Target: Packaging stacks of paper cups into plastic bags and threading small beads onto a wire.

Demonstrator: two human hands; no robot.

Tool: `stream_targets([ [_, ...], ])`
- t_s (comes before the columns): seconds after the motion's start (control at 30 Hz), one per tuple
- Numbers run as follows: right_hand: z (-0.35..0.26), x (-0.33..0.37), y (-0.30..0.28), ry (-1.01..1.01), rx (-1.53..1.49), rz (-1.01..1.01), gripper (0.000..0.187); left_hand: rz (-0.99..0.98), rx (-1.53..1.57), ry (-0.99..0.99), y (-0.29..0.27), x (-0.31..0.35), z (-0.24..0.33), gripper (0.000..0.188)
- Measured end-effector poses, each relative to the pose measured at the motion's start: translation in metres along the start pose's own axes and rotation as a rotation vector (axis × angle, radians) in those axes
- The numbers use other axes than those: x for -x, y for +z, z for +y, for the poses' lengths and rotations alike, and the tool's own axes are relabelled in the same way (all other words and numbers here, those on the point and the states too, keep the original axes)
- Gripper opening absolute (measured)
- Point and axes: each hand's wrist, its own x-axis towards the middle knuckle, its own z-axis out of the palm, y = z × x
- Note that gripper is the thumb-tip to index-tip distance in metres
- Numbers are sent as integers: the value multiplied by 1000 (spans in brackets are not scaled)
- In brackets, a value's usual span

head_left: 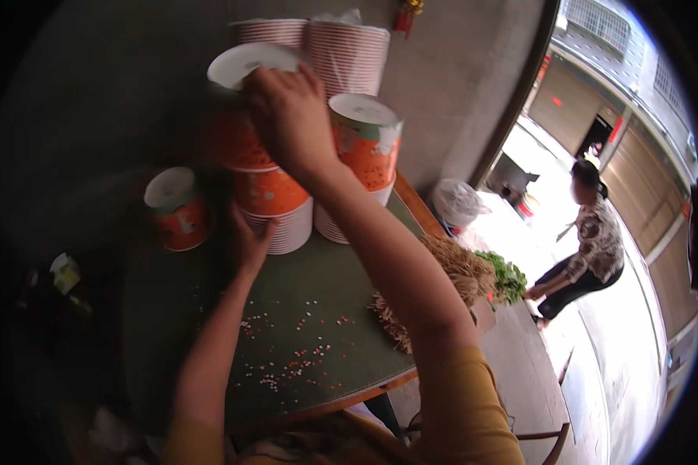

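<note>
A tall stack of upside-down paper tubs (274,192), orange with white lower rims, stands on the green tabletop (279,310). My left hand (251,239) is wrapped against its lower left side, thumb and fingers spread round the curve. At the top, my right hand (293,116) is closed, its fingers curled at the edge of the uppermost paper tub (257,65); its fingertips are partly hidden and blurred. A second stack of orange tubs (368,151) stands just to the right. A single upturned tub (180,221) sits to the left.
Wrapped stacks of pale cups (347,62) rise behind, by the wall. Small red and white bits (302,360) are scattered on the table. A bundle of tan roots (461,267) and green leaves (506,277) lies at the right edge. Outside the doorway a person (593,240) bends forward.
</note>
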Motion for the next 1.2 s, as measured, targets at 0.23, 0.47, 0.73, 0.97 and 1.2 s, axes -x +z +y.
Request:
stream_targets([
  [0.23, -45, 30, -103, 248, -347, 302, 14, 63, 148, -14, -36, 13, 39, 90],
  [0.47, -79, 208, -94, 1189, -1387, 534, 12, -134, 19, 268, -71, 113, 164, 47],
  [0.73, -14, 274, -142, 719, -48, -404, 16, -325, -561, 421, -99, 126, 176, 38],
  [0.97, 62, 287, -176, 479, 581, -815, 17, -392, -628, 527, -94, 122, 199, 45],
  [1.2, 57, 284, -178, 512, 369, -703, 13, -489, -710, 517, -103, 124, 208, 52],
])
